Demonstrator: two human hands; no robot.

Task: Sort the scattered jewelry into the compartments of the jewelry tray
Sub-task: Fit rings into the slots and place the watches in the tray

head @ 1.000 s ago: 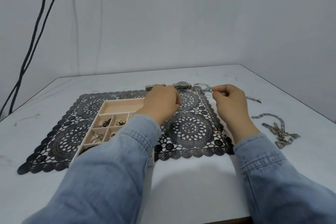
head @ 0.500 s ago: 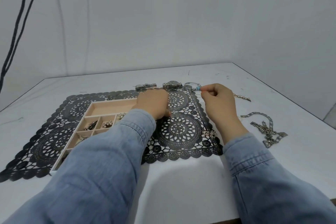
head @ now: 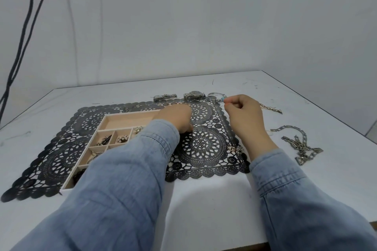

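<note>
1. The right hand [head: 242, 116] pinches the blue bead of a thin silver wire bracelet [head: 222, 99] toward the bench's far edge, beside a silver wristwatch [head: 193, 94]. This looks like the pick-up step.
2. Next, it needs lifting clear and carrying left to the pale wooden compartment tray [head: 130, 112], probably its bare long section.
3. The left hand [head: 175, 117] rests knuckles-up beside the tray. Its fingers are hidden, so I cannot tell whether it holds anything. The sleeve covers the tray's near compartments.

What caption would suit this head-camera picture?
Right hand pinches a beaded bracelet beside a watch; left hand near the jewelry tray.
</note>
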